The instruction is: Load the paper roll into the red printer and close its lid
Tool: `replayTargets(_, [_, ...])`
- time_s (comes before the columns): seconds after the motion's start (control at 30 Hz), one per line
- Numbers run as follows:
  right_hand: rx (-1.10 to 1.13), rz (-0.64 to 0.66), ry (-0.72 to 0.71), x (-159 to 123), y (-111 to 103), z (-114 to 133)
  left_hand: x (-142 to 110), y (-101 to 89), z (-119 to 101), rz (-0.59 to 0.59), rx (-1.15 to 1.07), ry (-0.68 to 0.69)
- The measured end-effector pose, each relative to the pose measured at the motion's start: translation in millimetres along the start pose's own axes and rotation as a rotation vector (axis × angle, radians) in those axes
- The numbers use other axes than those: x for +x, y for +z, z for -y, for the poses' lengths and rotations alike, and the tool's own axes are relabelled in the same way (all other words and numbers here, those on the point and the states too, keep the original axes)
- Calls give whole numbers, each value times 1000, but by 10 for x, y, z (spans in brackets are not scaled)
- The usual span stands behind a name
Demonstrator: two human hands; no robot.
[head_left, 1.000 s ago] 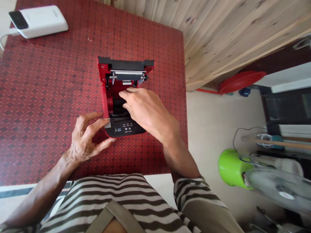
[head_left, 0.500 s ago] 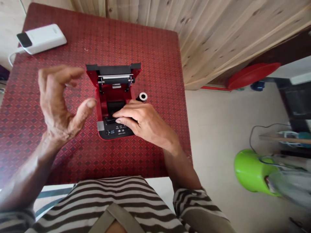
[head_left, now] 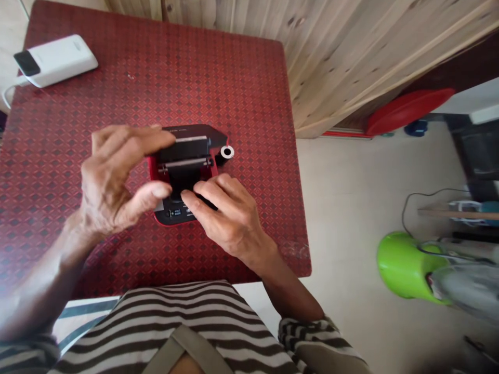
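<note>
The left hand (head_left: pixel 117 179) curls over the black lid (head_left: pixel 187 150), now swung down onto the red label printer (head_left: pixel 212 169); whether it grips, I cannot tell. Just beyond the lid sits a white-cored black roll (head_left: pixel 226 152); the right hand (head_left: pixel 230 221), unclenched, touches the printer's front.

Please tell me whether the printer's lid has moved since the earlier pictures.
Yes: the lid has swung down toward the person, away from the table's far edge.

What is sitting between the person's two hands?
A red-and-black printer sits between the left hand and the right hand, as the head view shows.
</note>
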State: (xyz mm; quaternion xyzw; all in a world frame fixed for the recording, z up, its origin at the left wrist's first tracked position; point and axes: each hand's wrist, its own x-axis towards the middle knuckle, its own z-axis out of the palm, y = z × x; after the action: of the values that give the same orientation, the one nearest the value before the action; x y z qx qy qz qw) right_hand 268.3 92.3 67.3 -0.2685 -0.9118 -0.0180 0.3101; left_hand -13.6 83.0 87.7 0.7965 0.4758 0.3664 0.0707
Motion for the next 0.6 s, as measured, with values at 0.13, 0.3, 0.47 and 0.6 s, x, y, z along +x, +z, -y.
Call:
replayTargets(0.13, [-19,-85,-24,-78,61,39,-384,111,-12,60,127,119])
replayTargets(0.3, [41,-89,3,-94,79,46,-574,271,-52,31,192,143])
replayTargets(0.47, [85,-143,15,-48,63,52,-568,367,-116,-46,205,154])
replayTargets(0.6, [153,-218,82,-99,8,58,-576,393,-112,-48,185,151])
